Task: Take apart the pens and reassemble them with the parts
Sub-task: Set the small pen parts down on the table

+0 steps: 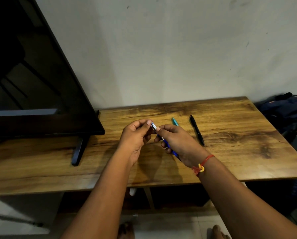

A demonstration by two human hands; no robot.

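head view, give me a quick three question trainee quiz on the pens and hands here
1. True or false: the black pen is lying on the table, not held by either hand.
2. Which pen do both hands hold? A) black pen B) blue pen C) teal pen
3. Fill in: the teal pen lies between the right hand and the ____ pen.

Key
1. True. It lies apart from both hands, to their right.
2. B. The left hand pinches the silver end of the blue pen while the right hand wraps its barrel.
3. Black.
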